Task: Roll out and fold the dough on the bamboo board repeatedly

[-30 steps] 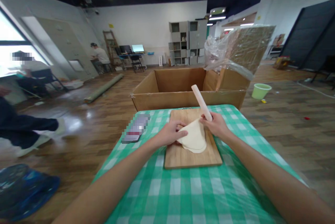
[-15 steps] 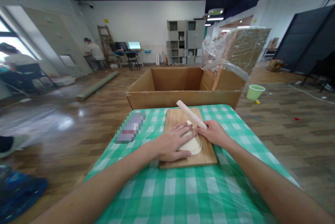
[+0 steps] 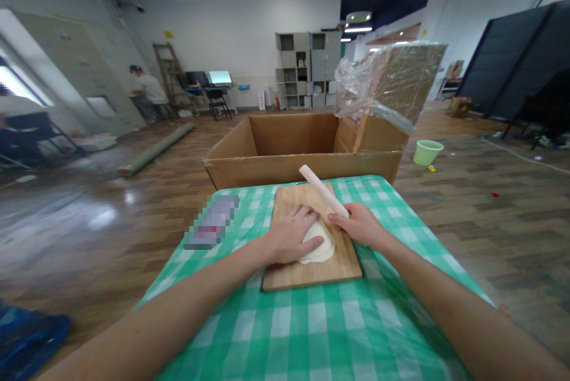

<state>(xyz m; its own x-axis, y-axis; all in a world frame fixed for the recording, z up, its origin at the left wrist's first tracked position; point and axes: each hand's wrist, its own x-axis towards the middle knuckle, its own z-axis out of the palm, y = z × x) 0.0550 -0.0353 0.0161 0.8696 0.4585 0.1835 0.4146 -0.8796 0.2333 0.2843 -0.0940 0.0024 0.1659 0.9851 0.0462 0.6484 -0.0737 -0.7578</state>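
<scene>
A flat, pale piece of dough [image 3: 321,247] lies on a wooden cutting board [image 3: 312,277], its left part covered by my left hand [image 3: 294,234]. The fingers of that hand bend round the dough's far left edge, while the thumb rests on top of it. To the right, my right hand [image 3: 356,224] is closed round the lower end of a light rolling pin [image 3: 324,191]. The pin slants up and away to the left over the board, apart from most of the dough. Its gripped end is hidden in my palm.
A green-and-white checked cloth [image 3: 285,333] covers the table. A blurred-out flat item [image 3: 214,224] lies at its left. Beyond the far edge stands a big open cardboard box [image 3: 303,170], with a plastic-wrapped carton [image 3: 407,81] at its right. A green bucket [image 3: 427,154] is on the floor.
My left hand has gone from lying spread across the dough to curling at its left edge, uncovering more of it. My right hand still holds the rolling pin. The view has shifted slightly.
</scene>
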